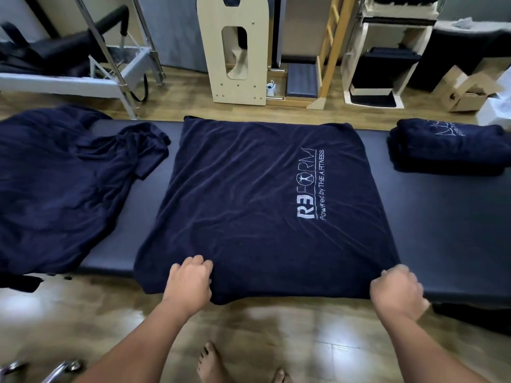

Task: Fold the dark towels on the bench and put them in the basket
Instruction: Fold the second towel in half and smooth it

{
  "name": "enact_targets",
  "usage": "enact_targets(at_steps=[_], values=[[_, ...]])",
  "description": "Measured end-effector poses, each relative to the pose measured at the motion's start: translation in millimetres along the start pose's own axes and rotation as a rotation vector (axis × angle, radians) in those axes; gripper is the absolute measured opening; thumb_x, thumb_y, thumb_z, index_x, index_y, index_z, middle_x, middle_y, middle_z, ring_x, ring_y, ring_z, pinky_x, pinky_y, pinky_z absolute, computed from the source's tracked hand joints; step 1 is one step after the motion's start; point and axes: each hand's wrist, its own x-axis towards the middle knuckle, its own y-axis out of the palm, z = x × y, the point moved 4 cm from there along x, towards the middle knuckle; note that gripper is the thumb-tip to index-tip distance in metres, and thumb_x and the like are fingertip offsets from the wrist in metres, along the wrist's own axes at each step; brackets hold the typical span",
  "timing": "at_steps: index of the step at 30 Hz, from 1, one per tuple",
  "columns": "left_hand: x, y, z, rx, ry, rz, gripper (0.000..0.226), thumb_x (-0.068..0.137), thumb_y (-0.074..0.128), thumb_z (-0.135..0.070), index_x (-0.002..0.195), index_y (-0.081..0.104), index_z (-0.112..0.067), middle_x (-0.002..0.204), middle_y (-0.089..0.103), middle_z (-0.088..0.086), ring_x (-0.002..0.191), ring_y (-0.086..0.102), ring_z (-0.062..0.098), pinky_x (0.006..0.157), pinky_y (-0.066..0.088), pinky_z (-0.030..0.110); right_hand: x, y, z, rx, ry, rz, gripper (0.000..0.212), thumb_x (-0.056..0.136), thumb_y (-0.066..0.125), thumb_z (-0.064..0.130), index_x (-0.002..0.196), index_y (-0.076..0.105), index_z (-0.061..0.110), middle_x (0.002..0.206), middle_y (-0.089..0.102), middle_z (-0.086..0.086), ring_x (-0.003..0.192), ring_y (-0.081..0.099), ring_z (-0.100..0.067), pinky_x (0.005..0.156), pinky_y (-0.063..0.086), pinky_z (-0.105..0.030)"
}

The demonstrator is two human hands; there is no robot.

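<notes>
Dark towel spread on surface, both hands clamped on its near edge.
Left hand (pixel 190 280) and right hand (pixel 396 290) grip the logo towel (pixel 249 194) mid-surface (pixel 437 217); crumpled towels (pixel 60 172) left, folded stack (pixel 445 145) right; wooden frame (pixel 235 48) beyond.

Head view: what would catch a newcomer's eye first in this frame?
The spread dark towel with its white printed logo fills the middle of the bench. At its near edge the left hand and the right hand each grip a corner. A crumpled heap of dark towels lies on the bench's left end, and a folded stack sits at its far right.
</notes>
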Motion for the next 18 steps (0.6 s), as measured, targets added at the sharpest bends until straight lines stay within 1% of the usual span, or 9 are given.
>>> enact_targets(at_steps=[2, 5, 6, 8, 11, 12, 14, 16, 18], values=[[-5, 1, -2, -0.012, 0.152, -0.038, 0.040, 0.063, 0.083, -0.019, 0.069, 0.044, -0.026, 0.073, 0.043, -0.011, 0.069, 0.054, 0.017, 0.059, 0.032, 0.030, 4, -10, -9, 0.075, 0.036, -0.080, 0.015, 0.096, 0.056, 0.016, 0.103, 0.057, 0.003, 0.110, 0.061, -0.023, 0.103, 0.056, -0.044, 0.085, 0.043, -0.053], [-17, 7, -8, 0.053, 0.331, 0.003, 0.034, 0.064, 0.079, -0.030, 0.077, 0.048, -0.028, 0.077, 0.049, -0.011, 0.070, 0.054, 0.015, 0.058, 0.038, 0.029, 7, -12, -25, 0.026, 0.098, -0.047, 0.018, 0.093, 0.058, 0.017, 0.106, 0.058, 0.005, 0.111, 0.061, -0.021, 0.105, 0.055, -0.044, 0.087, 0.046, -0.053], [-19, 10, -9, 0.088, 0.320, 0.044, 0.037, 0.063, 0.079, -0.035, 0.082, 0.047, -0.029, 0.078, 0.050, -0.012, 0.070, 0.056, 0.014, 0.058, 0.037, 0.029, 5, -11, -25, -0.046, 0.056, -0.019, 0.021, 0.088, 0.059, 0.016, 0.107, 0.059, 0.007, 0.111, 0.061, -0.019, 0.104, 0.055, -0.042, 0.086, 0.047, -0.052], [-23, 21, -5, 0.161, 0.211, 0.102, 0.051, 0.051, 0.085, -0.041, 0.085, 0.049, -0.028, 0.077, 0.053, -0.010, 0.069, 0.058, 0.017, 0.056, 0.035, 0.032, -3, -5, -14, -0.132, -0.186, -0.006, 0.033, 0.077, 0.063, 0.010, 0.111, 0.061, 0.012, 0.109, 0.058, -0.017, 0.101, 0.054, -0.041, 0.082, 0.048, -0.049], [-21, 31, -1, 0.213, 0.046, 0.093, 0.061, 0.033, 0.087, -0.014, 0.082, 0.051, -0.019, 0.079, 0.049, 0.004, 0.068, 0.051, 0.028, 0.056, 0.030, 0.037, -26, 14, 6, -0.275, -0.659, 0.113, 0.054, 0.067, 0.067, 0.010, 0.117, 0.059, 0.027, 0.114, 0.053, -0.002, 0.102, 0.050, -0.031, 0.080, 0.044, -0.045], [-19, 30, 1, 0.220, 0.000, 0.049, 0.060, 0.034, 0.083, -0.005, 0.082, 0.049, -0.016, 0.080, 0.046, 0.007, 0.069, 0.048, 0.031, 0.057, 0.026, 0.038, -31, 20, 10, -0.321, -0.726, 0.167, 0.057, 0.066, 0.069, 0.015, 0.120, 0.054, 0.031, 0.119, 0.048, 0.003, 0.106, 0.047, -0.026, 0.083, 0.042, -0.043], [-14, 24, 6, 0.236, -0.080, -0.031, 0.057, 0.038, 0.080, 0.003, 0.083, 0.047, -0.013, 0.082, 0.042, 0.012, 0.071, 0.042, 0.033, 0.058, 0.022, 0.039, -32, 24, 13, -0.299, -0.717, 0.205, 0.054, 0.069, 0.076, 0.025, 0.117, 0.052, 0.033, 0.121, 0.046, 0.008, 0.109, 0.045, -0.022, 0.086, 0.041, -0.040], [-9, 19, 9, 0.268, -0.095, -0.049, 0.051, 0.039, 0.077, 0.007, 0.078, 0.050, -0.011, 0.081, 0.043, 0.013, 0.071, 0.042, 0.033, 0.059, 0.021, 0.039, -27, 26, 14, -0.269, -0.720, 0.192, 0.042, 0.070, 0.084, 0.030, 0.104, 0.060, 0.031, 0.111, 0.051, 0.010, 0.102, 0.048, -0.021, 0.080, 0.041, -0.039], [-4, 19, 12, 0.309, -0.038, -0.060, 0.041, 0.037, 0.075, 0.009, 0.069, 0.055, -0.010, 0.080, 0.046, 0.013, 0.071, 0.045, 0.034, 0.059, 0.024, 0.039, -23, 28, 13, -0.256, -0.784, 0.195, 0.032, 0.067, 0.089, 0.027, 0.085, 0.063, 0.030, 0.096, 0.054, 0.013, 0.090, 0.049, -0.019, 0.071, 0.039, -0.038]])
